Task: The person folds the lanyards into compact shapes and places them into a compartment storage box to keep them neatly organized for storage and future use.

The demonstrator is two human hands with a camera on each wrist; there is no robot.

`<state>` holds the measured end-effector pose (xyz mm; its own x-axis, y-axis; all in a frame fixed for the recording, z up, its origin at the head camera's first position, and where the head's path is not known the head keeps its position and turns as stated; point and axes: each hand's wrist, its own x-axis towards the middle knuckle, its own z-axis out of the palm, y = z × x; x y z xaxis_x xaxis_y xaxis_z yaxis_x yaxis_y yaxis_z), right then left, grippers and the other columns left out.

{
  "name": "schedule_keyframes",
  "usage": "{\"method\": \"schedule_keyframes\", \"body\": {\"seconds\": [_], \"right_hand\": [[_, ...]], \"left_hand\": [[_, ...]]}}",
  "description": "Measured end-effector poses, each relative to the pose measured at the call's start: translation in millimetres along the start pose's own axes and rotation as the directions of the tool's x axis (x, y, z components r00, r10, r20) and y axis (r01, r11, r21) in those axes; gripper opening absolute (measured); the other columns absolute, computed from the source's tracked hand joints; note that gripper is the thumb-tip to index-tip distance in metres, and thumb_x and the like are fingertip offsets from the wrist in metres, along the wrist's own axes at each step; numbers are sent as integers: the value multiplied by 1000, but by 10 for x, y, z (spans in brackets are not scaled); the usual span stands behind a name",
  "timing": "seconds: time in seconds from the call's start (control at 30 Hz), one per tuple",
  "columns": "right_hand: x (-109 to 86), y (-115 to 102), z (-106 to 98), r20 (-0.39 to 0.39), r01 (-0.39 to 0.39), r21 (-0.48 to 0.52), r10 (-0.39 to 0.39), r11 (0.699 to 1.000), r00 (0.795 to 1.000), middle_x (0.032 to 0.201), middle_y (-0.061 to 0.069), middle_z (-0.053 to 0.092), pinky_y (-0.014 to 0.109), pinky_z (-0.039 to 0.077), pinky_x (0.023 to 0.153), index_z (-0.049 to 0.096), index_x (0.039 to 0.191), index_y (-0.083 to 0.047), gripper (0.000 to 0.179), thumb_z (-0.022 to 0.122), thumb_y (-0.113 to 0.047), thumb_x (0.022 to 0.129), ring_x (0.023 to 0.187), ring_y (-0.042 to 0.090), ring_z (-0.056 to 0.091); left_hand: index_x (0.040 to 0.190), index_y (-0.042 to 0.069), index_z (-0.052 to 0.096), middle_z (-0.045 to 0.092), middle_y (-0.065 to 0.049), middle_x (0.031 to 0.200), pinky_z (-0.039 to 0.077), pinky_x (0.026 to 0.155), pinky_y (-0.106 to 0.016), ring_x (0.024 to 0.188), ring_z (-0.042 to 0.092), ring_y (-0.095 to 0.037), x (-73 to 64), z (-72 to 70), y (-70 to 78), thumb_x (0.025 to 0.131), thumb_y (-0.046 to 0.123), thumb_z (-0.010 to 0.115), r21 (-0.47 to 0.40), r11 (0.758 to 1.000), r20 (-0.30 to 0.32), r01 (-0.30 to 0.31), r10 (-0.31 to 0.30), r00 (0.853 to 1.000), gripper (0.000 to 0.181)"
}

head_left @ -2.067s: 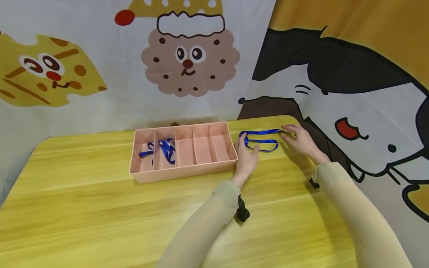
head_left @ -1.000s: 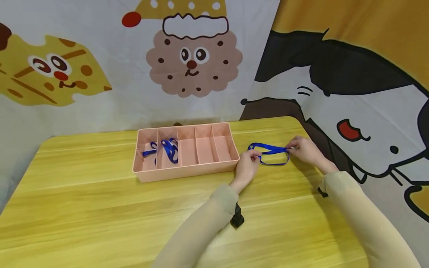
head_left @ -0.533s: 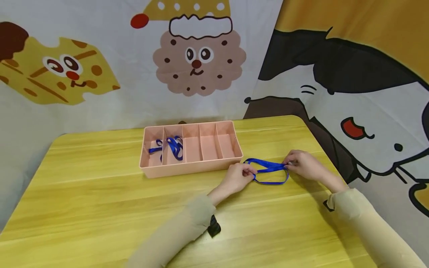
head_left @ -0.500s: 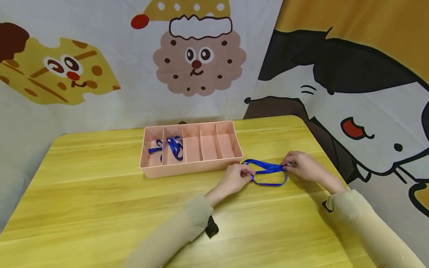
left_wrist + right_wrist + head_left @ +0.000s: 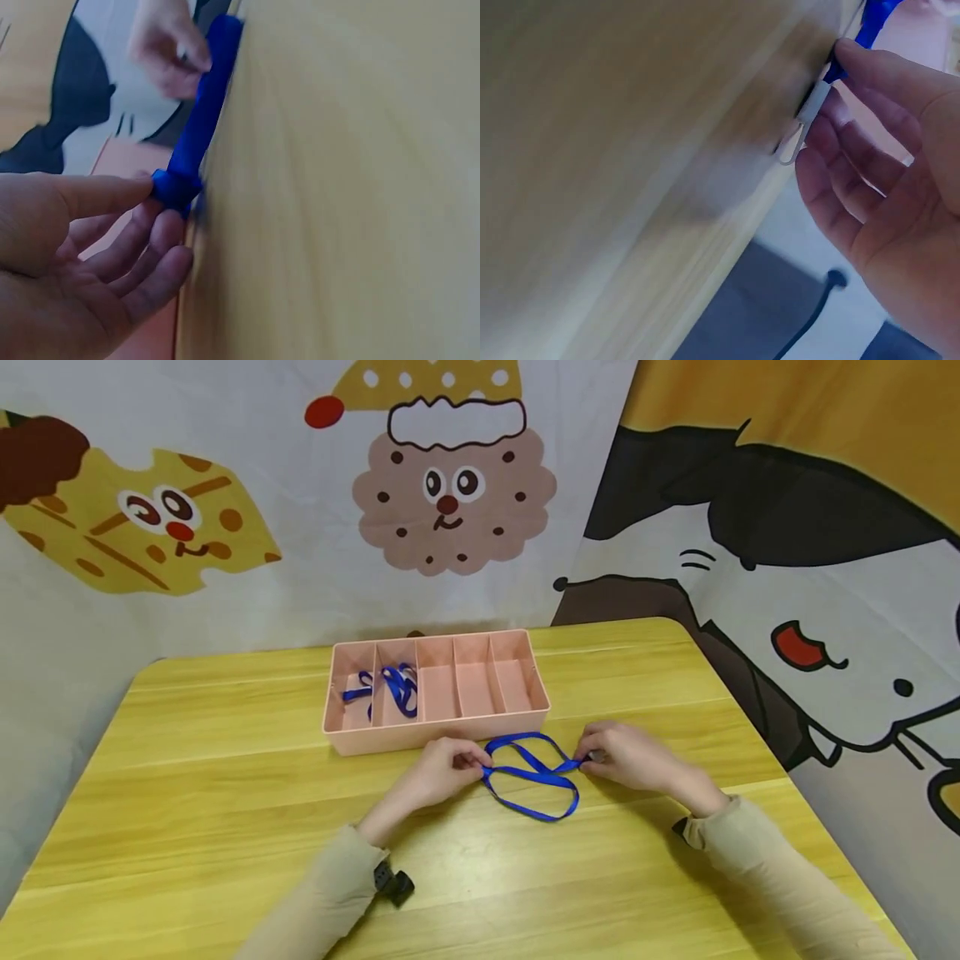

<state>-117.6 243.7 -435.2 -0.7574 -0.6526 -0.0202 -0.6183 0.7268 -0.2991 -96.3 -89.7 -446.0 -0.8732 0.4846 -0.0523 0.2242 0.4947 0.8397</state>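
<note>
A blue lanyard lies in loops on the table in front of the box, stretched between both hands. My left hand pinches its left end between thumb and fingers, at a bunched blue part in the left wrist view. The right hand pinches the other end by the pale clip, which pokes out past the fingertips in the right wrist view. Behind the hands stands a pink box divided into compartments. One blue lanyard is in its second compartment from the left, and a blue strap shows in the leftmost.
The wood-grain table extends left and toward the front. A cartoon-printed cloth hangs behind it and along the right side. Black wrist cameras sit at the sleeves.
Both hands came to pinch the lanyard and drew it from the box's right side left and nearer, to in front of the box. Its loops have spread wider. The view shifted slightly.
</note>
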Motion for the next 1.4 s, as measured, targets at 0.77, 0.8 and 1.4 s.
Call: {"method": "schedule_keyframes", "body": {"seconds": [0.77,0.8,1.4], "right_hand": [[693,-943,192,120,94,50,-99,994,988,90,-3,74,25,55,73,79,93,-15,7,85,-15,89,80,8,65],[700,-952,186,124,89,50,-94,995,988,91,-3,74,25,55,74,79,94,-15,8,85,-15,88,81,8,65],[698,-893,175,128,64,78,-74,995,989,91,-5,73,26,58,77,80,92,-16,7,85,-15,88,84,8,66]], "left_hand": [[113,-1,75,74,-15,105,55,81,-22,93,65,-14,-720,-836,-458,100,4,67,4,993,-56,122,-122,991,16],[114,-1,74,74,-15,106,56,82,-24,93,66,-15,-726,-843,-444,100,5,68,10,991,-63,131,-130,989,17],[124,4,73,77,-13,113,58,99,-50,107,72,-31,-392,-390,-152,93,10,78,268,907,-234,324,-265,935,33]]}}
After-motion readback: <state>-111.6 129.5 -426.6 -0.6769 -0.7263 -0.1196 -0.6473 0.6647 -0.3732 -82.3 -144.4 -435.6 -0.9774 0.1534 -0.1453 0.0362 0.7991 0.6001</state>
